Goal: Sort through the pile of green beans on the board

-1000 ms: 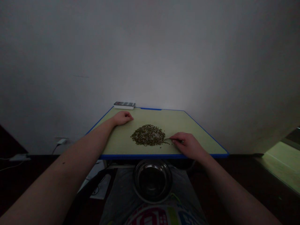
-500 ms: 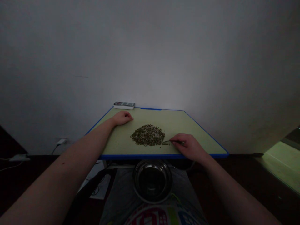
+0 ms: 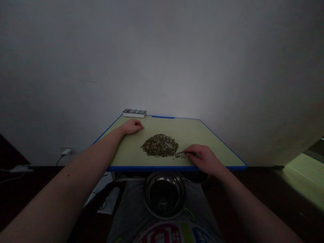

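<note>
A low heap of small brownish-green seeds or beans [image 3: 160,145] lies on the pale yellow-green tabletop [image 3: 182,128]. My right hand [image 3: 202,157] rests at the heap's right side, closed around a slim metal tool with a curved tip [image 3: 181,153]; its exact kind is unclear. That tip is at the heap's right edge, and a few loose grains lie in a short row just below it. Beyond the heap to the left, my left hand [image 3: 133,126] lies on the table with its fingers curled in, and nothing shows in them.
A phone-like device on a white box [image 3: 134,113] sits at the table's back left corner, against the wall [image 3: 162,60]. Below the blue front edge [image 3: 152,168], a shiny metal bowl [image 3: 146,199] rests on my lap. A plug [image 3: 66,152] is in the wall at left.
The grains under the tool's tip are spread a little differently. Both hands stay almost where they were.
</note>
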Motion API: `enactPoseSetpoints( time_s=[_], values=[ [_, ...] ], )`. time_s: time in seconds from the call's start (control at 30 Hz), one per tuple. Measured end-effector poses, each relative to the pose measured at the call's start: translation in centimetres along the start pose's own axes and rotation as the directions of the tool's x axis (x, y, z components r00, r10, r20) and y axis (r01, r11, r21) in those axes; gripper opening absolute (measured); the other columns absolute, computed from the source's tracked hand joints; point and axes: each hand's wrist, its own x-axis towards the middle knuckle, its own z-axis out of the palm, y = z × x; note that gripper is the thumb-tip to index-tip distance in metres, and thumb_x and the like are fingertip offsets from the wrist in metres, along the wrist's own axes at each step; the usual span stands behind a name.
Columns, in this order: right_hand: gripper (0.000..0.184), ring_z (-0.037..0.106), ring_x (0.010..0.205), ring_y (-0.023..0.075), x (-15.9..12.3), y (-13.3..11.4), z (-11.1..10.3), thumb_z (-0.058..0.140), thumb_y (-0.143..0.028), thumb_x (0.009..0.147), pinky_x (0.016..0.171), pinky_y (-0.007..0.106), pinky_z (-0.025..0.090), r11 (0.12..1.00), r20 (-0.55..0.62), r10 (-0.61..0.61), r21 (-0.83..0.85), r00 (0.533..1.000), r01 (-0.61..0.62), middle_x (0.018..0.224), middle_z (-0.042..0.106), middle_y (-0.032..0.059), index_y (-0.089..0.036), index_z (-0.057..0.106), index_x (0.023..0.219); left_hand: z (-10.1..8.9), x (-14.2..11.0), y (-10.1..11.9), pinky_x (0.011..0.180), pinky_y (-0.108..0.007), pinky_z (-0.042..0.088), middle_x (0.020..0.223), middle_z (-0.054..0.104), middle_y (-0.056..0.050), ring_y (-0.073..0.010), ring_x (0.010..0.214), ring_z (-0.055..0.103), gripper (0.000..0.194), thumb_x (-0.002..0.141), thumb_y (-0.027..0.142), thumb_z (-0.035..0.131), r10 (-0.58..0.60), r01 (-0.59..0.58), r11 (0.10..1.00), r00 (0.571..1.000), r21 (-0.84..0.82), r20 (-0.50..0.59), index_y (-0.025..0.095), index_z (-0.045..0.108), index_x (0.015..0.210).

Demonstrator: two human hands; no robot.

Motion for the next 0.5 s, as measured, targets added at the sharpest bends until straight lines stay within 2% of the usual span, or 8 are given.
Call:
enactPoseSetpoints(
  time_s=[0.3,0.5],
  values=[
    [0.022,0.061,0.080,0.0166,0.31,0.09,0.25,0.049,-0.020,0.081,0.073,0.029,0.046,1.000,-0.016,0.012,-0.005,1.000,-0.012,0.087,0.068,0.0047,-0.020,0.068,0.093,0.02,0.07,-0.18,0.057,-0.026,0.040,0.061,0.060,-0.001,-0.0162,0.062,0.053,0.032,0.060,0.049,0.054,0.001,-0.001,1.000,1.000,-0.004,-0.008,0.018,0.060,0.066],
    [0.021,0.061,0.080,0.0172,0.30,-0.04,0.01,0.049,-0.021,0.081,0.073,0.031,0.046,1.000,0.017,-0.003,0.002,1.000,0.003,0.085,0.068,0.0049,-0.021,0.068,0.091,-0.01,0.05,-0.11,0.056,-0.026,0.040,0.062,0.060,-0.001,-0.0163,0.063,0.053,0.031,0.060,0.048,0.054,0.005,-0.005,1.000,1.000,-0.001,-0.001,0.019,0.061,0.067]
  ],
)
